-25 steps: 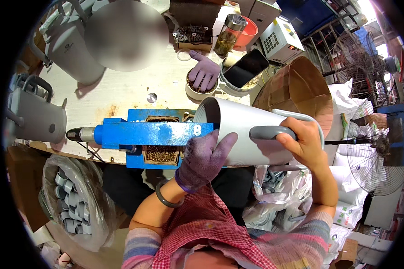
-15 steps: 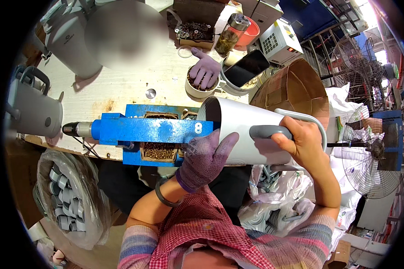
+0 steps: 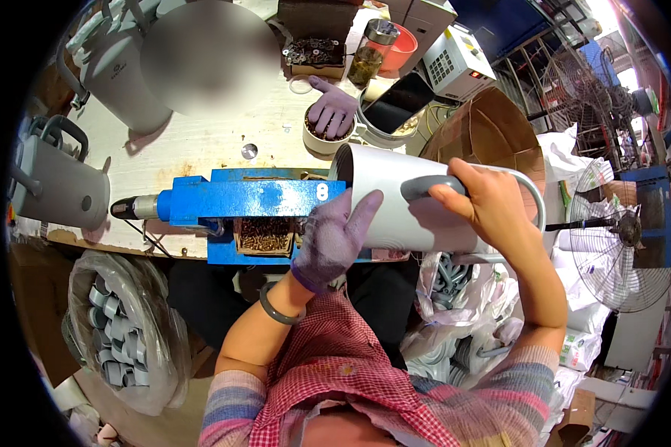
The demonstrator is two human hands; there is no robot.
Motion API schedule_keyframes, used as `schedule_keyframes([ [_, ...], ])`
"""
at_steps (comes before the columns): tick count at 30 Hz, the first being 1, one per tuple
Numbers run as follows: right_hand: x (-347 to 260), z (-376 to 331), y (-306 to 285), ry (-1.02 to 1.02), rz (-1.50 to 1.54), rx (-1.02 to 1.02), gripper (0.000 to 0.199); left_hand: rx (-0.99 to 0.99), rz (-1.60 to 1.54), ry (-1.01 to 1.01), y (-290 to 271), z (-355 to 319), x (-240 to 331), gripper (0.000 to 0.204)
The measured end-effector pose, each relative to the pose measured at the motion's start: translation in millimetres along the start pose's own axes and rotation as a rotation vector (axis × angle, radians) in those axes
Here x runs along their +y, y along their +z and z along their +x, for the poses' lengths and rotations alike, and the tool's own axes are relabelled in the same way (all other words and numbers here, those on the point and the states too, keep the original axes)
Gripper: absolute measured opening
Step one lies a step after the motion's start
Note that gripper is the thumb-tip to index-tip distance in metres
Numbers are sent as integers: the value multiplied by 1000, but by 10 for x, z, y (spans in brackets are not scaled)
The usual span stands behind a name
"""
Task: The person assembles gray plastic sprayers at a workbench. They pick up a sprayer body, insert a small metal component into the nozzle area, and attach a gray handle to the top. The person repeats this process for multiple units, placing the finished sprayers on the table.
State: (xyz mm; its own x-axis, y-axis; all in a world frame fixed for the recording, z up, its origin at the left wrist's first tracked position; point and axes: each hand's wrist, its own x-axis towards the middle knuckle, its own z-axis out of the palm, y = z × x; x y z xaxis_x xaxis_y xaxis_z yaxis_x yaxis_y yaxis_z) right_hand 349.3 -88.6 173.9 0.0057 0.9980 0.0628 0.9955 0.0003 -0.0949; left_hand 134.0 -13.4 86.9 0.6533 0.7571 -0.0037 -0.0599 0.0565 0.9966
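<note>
Person is holding a white kettle body [image 3: 425, 205] lying on its side at frame centre, mouth pointing left against a blue fixture [image 3: 253, 200]. Right hand [image 3: 488, 205], bare, is wrapping closed around the kettle's grey handle [image 3: 429, 186]. Left hand [image 3: 334, 238], in a purple glove, is pressing flat against the kettle's lower wall, fingers spread, not closed around anything.

The blue fixture is carrying a small white round label near its right end. Below it, one open tray of brass screws [image 3: 265, 235] is sitting.

Two more grey kettles: one at left edge [image 3: 56, 182], one at upper left [image 3: 123, 74]. One cardboard box of dark parts [image 3: 313, 48] at top centre. One glass jar [image 3: 371, 52] beside a red bowl [image 3: 402, 48]. One white control box [image 3: 458, 63] with a keypad at upper right. One clear bag of grey handles [image 3: 123, 339] at lower left; white bags [image 3: 462, 313] at lower right.

Another person's purple-gloved hand [image 3: 332, 112] is resting on a white round tub [image 3: 326, 138] above centre.

Worn pale wooden bench [image 3: 201, 145]; cluttered workshop, a large brown cardboard drum [image 3: 499, 134] and two wire fan guards [image 3: 619, 246] at right.
</note>
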Motion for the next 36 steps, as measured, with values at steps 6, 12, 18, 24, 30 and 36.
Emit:
schedule_keyframes([
  [6,-115,77,-102,48,-48,2,48,35,-58,-204,22,6,-166,48],
  [12,474,-785,-72,398,237,248,57,-207,127,297,-178,-600,-106,79],
  [18,901,-2741,49,506,1595,588,55,-673,-345,-639,190,-1126,-1045,49],
  [24,-53,-2791,760,371,1571,728,39,-804,-141,-112,720,-1471,-1419,63],
  [30,286,-4265,1845,1085,657,10,44,-351,-124,-343,-415,-1926,-1576,53],
  [36,-487,-5295,3579,820,267,94,71,-67,21,-299,-894,-1990,-1149,48],
])
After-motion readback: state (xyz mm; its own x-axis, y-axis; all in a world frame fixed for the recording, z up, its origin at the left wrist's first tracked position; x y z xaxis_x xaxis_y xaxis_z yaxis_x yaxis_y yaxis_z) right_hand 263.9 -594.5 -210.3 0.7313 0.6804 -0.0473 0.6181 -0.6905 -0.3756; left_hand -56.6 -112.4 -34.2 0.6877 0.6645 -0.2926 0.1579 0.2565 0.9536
